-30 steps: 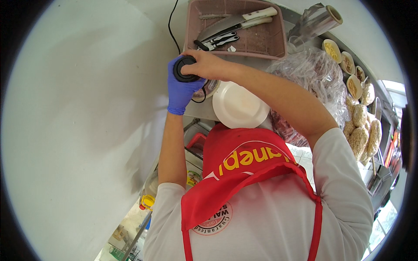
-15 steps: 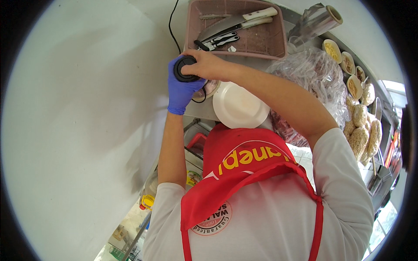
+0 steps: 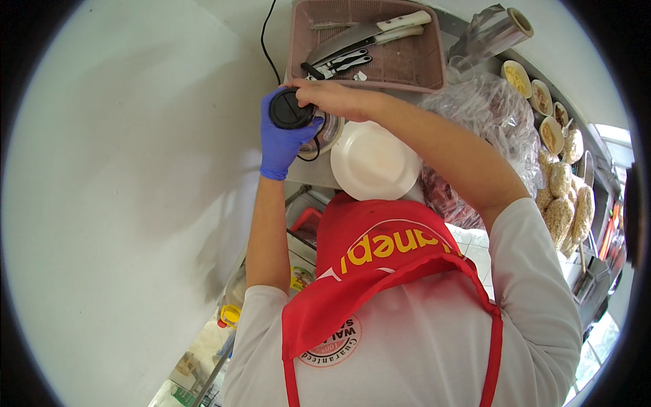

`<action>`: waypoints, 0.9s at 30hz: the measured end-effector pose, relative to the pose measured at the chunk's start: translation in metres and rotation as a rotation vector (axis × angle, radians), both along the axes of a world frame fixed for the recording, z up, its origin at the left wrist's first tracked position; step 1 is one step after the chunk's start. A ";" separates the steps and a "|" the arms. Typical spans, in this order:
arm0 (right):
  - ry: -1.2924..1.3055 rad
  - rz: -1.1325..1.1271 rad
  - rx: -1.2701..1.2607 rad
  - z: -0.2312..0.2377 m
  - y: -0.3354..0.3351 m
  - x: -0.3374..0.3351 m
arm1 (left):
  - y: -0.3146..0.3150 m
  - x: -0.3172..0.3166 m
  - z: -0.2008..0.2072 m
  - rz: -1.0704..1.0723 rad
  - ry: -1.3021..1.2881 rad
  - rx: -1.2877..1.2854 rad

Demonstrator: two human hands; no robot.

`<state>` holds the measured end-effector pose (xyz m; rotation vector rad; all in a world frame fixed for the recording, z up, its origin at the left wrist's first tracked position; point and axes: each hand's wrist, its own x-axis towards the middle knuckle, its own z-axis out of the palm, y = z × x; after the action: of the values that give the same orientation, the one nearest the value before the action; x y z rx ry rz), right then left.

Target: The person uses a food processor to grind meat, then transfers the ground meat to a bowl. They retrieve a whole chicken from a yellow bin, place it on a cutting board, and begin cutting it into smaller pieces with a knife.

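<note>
My left hand [image 3: 279,150], in a blue-purple glove, is wrapped round an object with a round black top [image 3: 291,108]; its lower part is hidden by the hand. My bare right hand [image 3: 332,98] grips the far right rim of this black top, the thumb bent at its edge and the fingers mostly out of sight behind it. Just under the hands, a round pale-rimmed thing [image 3: 332,136] shows in part, with a black cord beside it. To the right of that lies a white foam plate [image 3: 374,163] with nothing on it.
Beyond my hands stands a pink plastic basket [image 3: 434,68] with knives and a peeler-like tool. A clear plastic bag of red meat [image 3: 447,197] lies on the right, near a foil roll [image 3: 502,41], small bowls [image 3: 517,78] and bagged grains [image 3: 559,217]. A white wall [image 3: 135,169] borders the left.
My right thumb has slid from the middle of the black top to its right edge, uncovering more of it. The right hand has shifted slightly to the right; the left stays nearly in place.
</note>
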<state>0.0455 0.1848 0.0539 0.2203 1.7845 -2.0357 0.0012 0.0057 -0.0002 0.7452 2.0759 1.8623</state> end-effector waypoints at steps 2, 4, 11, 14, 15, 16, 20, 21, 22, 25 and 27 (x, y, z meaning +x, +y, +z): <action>-0.023 0.026 0.020 0.009 0.001 0.001 | -0.001 0.000 0.000 0.004 0.005 -0.008; -0.032 0.058 0.036 0.014 0.001 0.000 | -0.003 -0.002 -0.003 0.011 0.006 -0.013; 0.048 0.015 0.029 -0.004 0.000 -0.003 | 0.000 0.000 0.001 0.003 0.015 -0.017; 0.001 0.036 0.021 0.007 0.001 -0.001 | -0.001 0.000 -0.002 0.012 0.019 -0.027; 0.006 0.046 0.016 0.009 0.002 0.000 | -0.001 -0.001 -0.003 0.010 0.011 -0.025; 0.012 0.057 0.012 0.010 0.002 0.000 | -0.001 -0.001 -0.004 0.009 0.003 -0.024; 0.019 0.042 0.026 0.007 0.001 -0.001 | -0.001 -0.001 -0.002 0.000 0.000 -0.010; 0.040 0.038 0.029 0.002 0.001 -0.002 | -0.001 -0.001 -0.001 -0.002 0.016 -0.017; 0.061 0.034 0.032 -0.002 0.002 -0.003 | 0.000 -0.002 -0.001 -0.003 0.033 -0.025; 0.036 0.041 0.018 -0.001 0.000 -0.004 | -0.001 -0.001 -0.001 0.005 0.034 -0.029; 0.029 0.038 0.006 -0.003 0.000 -0.004 | 0.000 -0.001 -0.003 0.003 0.015 -0.003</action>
<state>0.0411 0.1847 0.0511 0.1589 1.7989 -2.0168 0.0007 0.0052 -0.0030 0.7575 2.0898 1.8603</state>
